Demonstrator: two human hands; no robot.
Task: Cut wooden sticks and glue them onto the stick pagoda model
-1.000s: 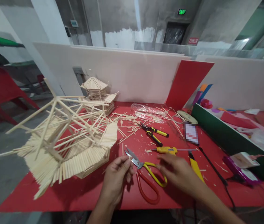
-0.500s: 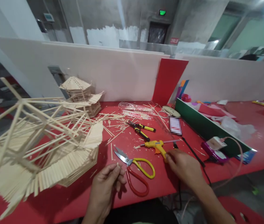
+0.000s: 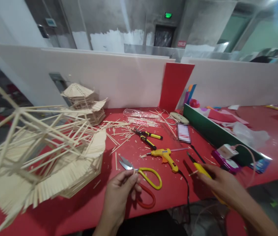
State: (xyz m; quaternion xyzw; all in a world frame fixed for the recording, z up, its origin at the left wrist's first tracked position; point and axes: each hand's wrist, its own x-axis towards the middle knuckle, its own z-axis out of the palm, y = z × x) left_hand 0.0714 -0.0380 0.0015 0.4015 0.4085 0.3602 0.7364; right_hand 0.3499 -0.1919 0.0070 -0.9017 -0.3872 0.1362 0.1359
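Note:
My left hand (image 3: 121,188) is closed in a pinch, with the pale tip of a small wooden stick (image 3: 134,171) showing between thumb and forefinger. Partly behind its fingers lie scissors (image 3: 151,178) with one yellow and one red handle. My right hand (image 3: 219,178) is wrapped round yellow-handled pliers (image 3: 203,169), whose dark narrow tip points up and left; the grip partly hides them. A short stick (image 3: 193,172) shows beside the pliers. The yellow glue gun (image 3: 165,154) lies between my hands, nozzle to the left.
A large stick-built model (image 3: 55,164) fills the left side, with a smaller pagoda model (image 3: 80,98) behind it. Loose sticks (image 3: 119,124), yellow-black wire strippers (image 3: 145,136) and a phone (image 3: 183,132) lie farther back. At right are a green-sided box (image 3: 203,131) and a white charger (image 3: 226,150).
My right hand has moved right, away from the glue gun's handle, and now visibly holds the pliers. My left hand has shifted slightly right, over the scissors' pivot.

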